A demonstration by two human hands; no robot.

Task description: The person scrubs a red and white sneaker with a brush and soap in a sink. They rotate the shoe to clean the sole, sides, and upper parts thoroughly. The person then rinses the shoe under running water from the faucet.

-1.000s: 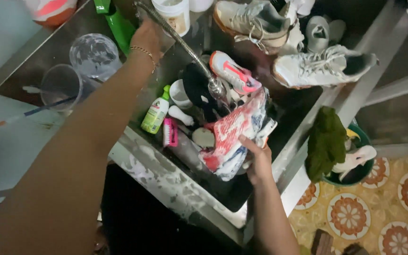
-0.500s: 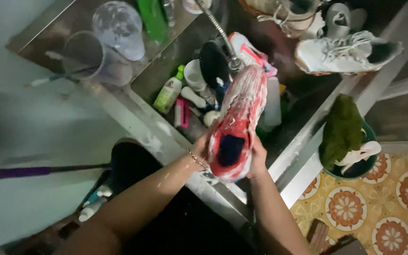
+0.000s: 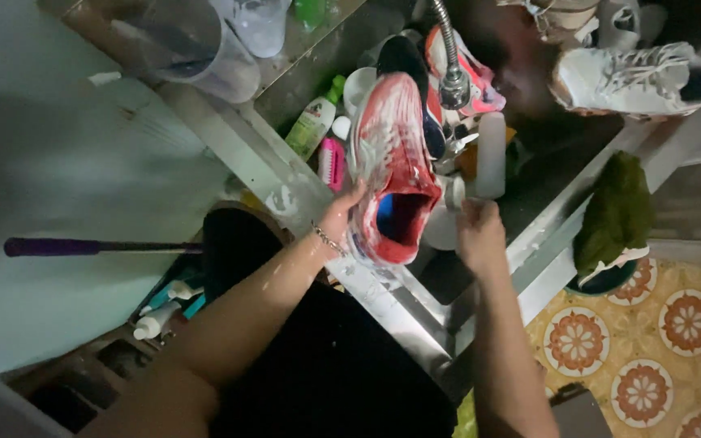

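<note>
Left hand (image 3: 341, 217) has its grip closed on the heel side of a soapy red shoe (image 3: 391, 162), held over the sink (image 3: 302, 73) just under the tap (image 3: 453, 88); right hand (image 3: 480, 235), beside the shoe's opening, has a narrow grip, and I cannot tell if it holds anything. Suds cover the shoe, so scrubbing looks done and rinsing looks left. Beyond the grip lie a pink brush (image 3: 332, 161), a green bottle (image 3: 314, 122) and white sneakers (image 3: 634, 77).

Single head-worn view, looking steeply down and close onto the steel sink (image 3: 415, 324), tilted askew, with counter (image 3: 83, 162) left of the fingers (image 3: 350, 199) and tiled floor (image 3: 659, 324) right.
</note>
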